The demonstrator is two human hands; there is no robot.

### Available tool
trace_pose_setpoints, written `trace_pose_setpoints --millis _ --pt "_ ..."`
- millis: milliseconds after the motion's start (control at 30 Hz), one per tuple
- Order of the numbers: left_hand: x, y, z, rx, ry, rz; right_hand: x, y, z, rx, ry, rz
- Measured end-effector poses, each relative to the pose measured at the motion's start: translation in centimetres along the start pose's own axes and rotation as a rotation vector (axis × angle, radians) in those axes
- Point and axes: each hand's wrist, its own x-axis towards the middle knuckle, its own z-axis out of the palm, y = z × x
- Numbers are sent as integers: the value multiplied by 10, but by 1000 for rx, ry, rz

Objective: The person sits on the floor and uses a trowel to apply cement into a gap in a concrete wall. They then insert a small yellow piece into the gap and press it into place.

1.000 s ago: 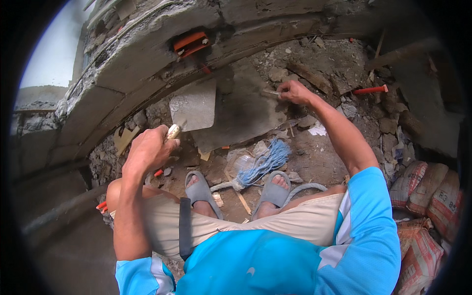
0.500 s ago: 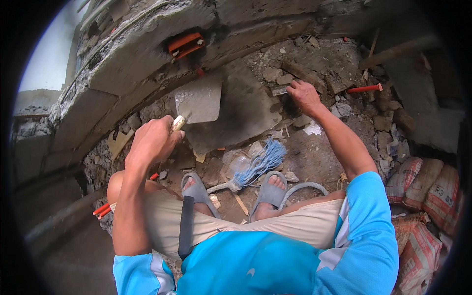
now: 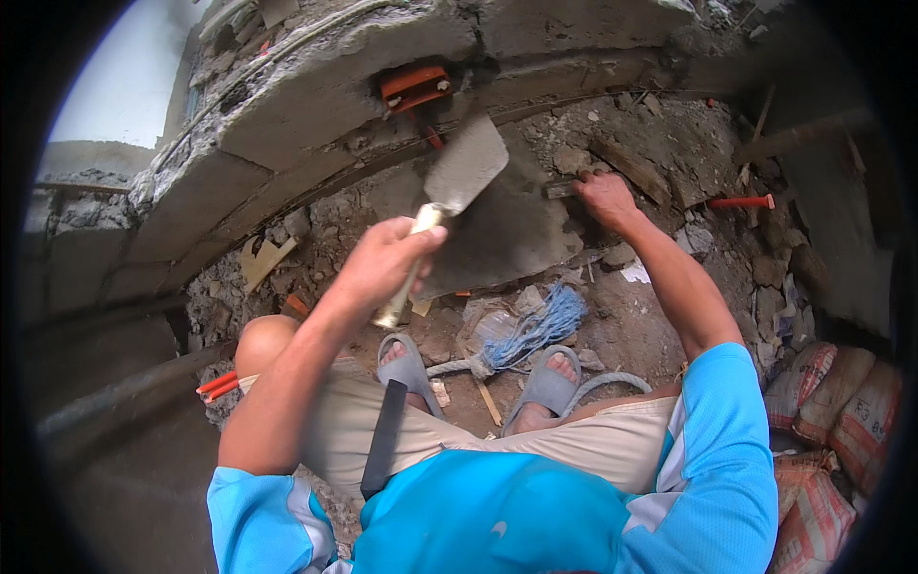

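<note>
My left hand is closed round the pale handle of a trowel. The trowel's broad grey blade points up and to the right, in front of the block wall. Under it lies a flat slab smeared with grey mortar. My right hand is closed on the end of a small narrow grey bar by the slab's right edge; its exact kind does not show. An orange electrical box is set in the wall, with an orange pipe below it.
A frayed blue rope lies between my sandalled feet. Rubble and a wood offcut cover the ground beyond my right hand. An orange pipe lies at the right, above stacked cement bags. More orange pipes lie by my left knee.
My left hand has moved right and turned the trowel, whose blade now tilts up to the right. The right hand keeps its grip on the grey bar. The view has shifted slightly.
</note>
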Motion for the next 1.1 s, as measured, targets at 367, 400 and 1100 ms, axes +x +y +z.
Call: trace_pose_setpoints --millis 367,400,1100 --pt "0 -46 94 -617 181 3 4 -53 -20 904 -339 463" --pt "6 -51 104 -611 216 29 6 -64 -20 1137 -368 497" --pt "-27 -124 132 1294 -773 448 -63 -26 -28 379 56 276"
